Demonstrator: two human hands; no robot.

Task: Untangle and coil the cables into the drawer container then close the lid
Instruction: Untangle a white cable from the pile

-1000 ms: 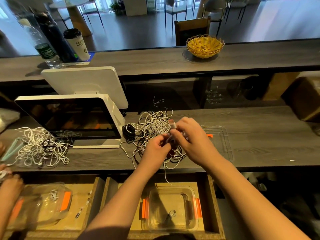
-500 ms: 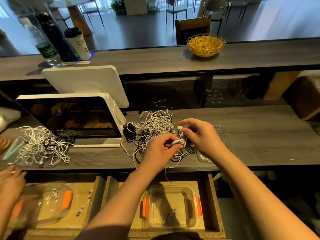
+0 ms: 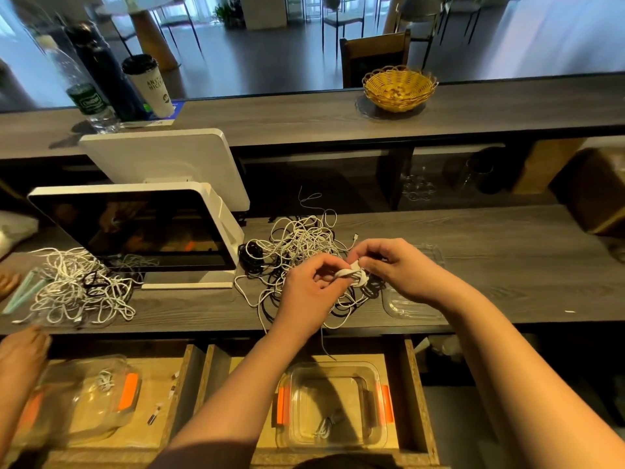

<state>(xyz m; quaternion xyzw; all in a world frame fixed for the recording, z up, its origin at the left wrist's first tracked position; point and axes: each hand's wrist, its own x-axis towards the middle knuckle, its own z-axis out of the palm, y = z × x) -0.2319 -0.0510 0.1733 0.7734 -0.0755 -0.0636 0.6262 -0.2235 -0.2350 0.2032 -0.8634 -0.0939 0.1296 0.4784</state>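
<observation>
Together, left hand (image 3: 309,289) and right hand (image 3: 399,269) both curled, pinching small white cable coil (image 3: 351,275) above tangled cables (image 3: 304,255) on worktop (image 3: 507,258), open container (image 3: 333,406) at six o'clock in drawer (image 3: 414,394).

A grey wood-grain worktop (image 3: 490,265) carries a tangled heap of white and black cables (image 3: 297,252) near its middle. Just right of the heap lies a clear plastic lid (image 3: 411,308). At the left stands a white-framed screen (image 3: 135,231), and beside it a second tangle of mostly white cables (image 3: 77,289) spreads to the front edge.
</observation>
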